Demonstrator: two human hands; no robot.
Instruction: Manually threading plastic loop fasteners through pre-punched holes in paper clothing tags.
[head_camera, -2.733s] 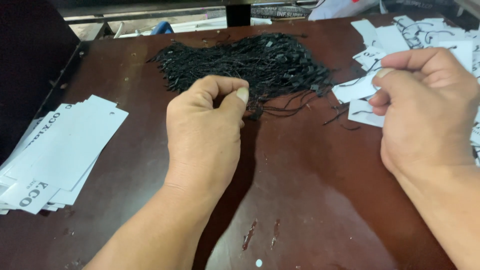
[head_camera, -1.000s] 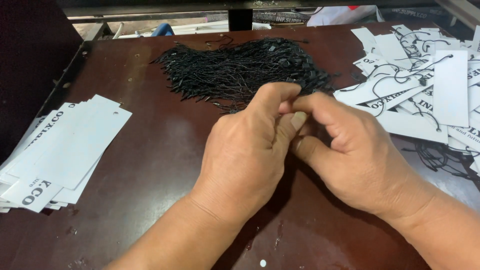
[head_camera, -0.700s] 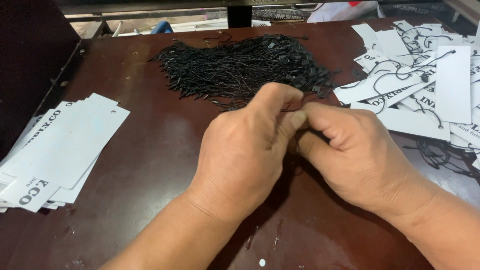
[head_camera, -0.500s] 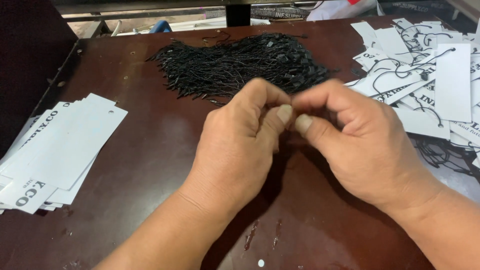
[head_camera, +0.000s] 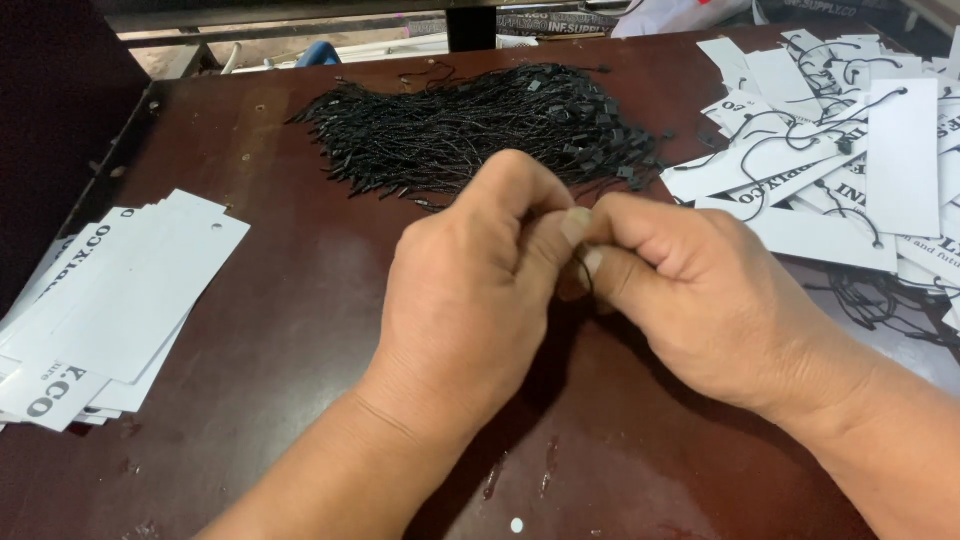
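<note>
Left hand & right hand meet fingertip to fingertip, both pinching a thin black cord above the tabletop, w/ cord pile behind.

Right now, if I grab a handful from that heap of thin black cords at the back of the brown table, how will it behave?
The heap of thin black cords would probably sag limply, since the strands lie curved and loose. They criss-cross, so they will likely snag and drag neighbours along. It looks light: fine strands with only small black tabs.

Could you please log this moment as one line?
left hand + right hand: pinching black string | bundle of black strings behind | table
</note>
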